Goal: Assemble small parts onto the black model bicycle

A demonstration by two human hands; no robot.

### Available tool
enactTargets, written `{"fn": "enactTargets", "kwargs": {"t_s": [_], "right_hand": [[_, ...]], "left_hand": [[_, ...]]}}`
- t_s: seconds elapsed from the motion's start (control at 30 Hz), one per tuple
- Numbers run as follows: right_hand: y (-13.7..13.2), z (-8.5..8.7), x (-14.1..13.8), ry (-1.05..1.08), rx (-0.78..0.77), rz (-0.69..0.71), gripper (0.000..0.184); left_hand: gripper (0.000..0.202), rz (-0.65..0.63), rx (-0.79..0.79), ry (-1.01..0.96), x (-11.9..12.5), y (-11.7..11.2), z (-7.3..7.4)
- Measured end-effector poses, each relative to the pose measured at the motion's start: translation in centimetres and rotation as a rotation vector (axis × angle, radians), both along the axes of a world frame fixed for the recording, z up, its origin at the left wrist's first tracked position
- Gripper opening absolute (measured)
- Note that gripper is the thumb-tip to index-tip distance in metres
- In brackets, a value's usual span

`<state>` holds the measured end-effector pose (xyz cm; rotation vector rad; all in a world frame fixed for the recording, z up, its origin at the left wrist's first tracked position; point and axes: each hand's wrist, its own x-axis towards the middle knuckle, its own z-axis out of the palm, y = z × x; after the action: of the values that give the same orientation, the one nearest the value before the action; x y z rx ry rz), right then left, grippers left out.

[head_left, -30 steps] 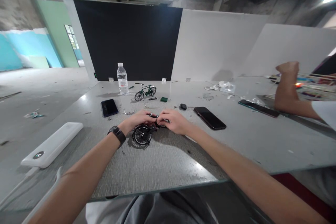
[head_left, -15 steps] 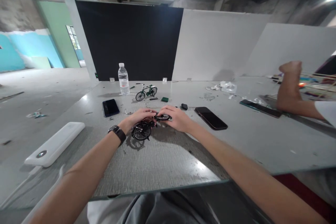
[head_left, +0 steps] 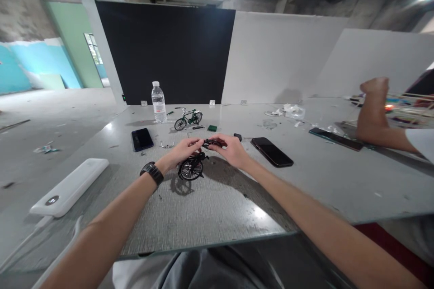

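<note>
Both my hands hold a small dark model bicycle (head_left: 193,166) just above the grey table (head_left: 217,207). My left hand (head_left: 181,151), a black watch on its wrist, pinches the frame from the left. My right hand (head_left: 230,149) grips the bicycle's upper end, where a wheel lies almost flat between the fingers. The other wheel hangs below my left hand, close to the table top. A finished green model bicycle (head_left: 188,118) stands farther back.
A water bottle (head_left: 158,102), a black phone (head_left: 141,138), a second phone (head_left: 271,151), a white power bank (head_left: 69,186) and small loose parts lie on the table. Another person's arm (head_left: 376,117) rests at the right beside a third phone (head_left: 334,139) and clutter.
Both hands have lifted the dark bicycle off the table and moved it slightly away from me; one wheel has swung down and to the right under my left hand.
</note>
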<state>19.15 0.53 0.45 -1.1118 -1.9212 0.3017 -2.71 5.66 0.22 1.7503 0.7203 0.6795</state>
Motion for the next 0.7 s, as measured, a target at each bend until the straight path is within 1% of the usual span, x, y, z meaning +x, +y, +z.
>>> {"fn": "enactTargets", "kwargs": {"t_s": [0.13, 0.23, 0.3, 0.37, 0.47, 0.6, 0.7], "right_hand": [[0.0, -0.1, -0.2, -0.026, 0.016, -0.010, 0.024], [0.0, -0.2, -0.4, -0.005, 0.018, -0.017, 0.026], [0.0, -0.4, -0.6, 0.033, 0.028, -0.035, 0.027], [0.1, -0.7, -0.7, 0.085, 0.037, -0.066, 0.030], [0.4, -1.2, -0.7, 0.122, 0.083, -0.130, 0.030], [0.4, -1.6, -0.8, 0.019, 0.160, -0.228, 0.026], [0.3, -1.6, -1.2, -0.020, 0.158, -0.309, 0.021]], "left_hand": [[0.038, 0.054, 0.117, -0.062, 0.6, -0.3, 0.1], [0.030, 0.103, 0.133, -0.139, 1.0, -0.3, 0.0], [0.028, 0.120, 0.133, -0.152, 1.0, -0.2, -0.2], [0.027, 0.129, 0.144, -0.117, 1.0, -0.2, -0.4], [0.027, 0.196, 0.194, -0.033, 0.9, -0.6, -0.3], [0.026, 0.305, 0.280, 0.032, 1.2, -1.2, 0.0], [0.025, 0.361, 0.328, 0.057, 1.6, -1.5, 0.1]]}}
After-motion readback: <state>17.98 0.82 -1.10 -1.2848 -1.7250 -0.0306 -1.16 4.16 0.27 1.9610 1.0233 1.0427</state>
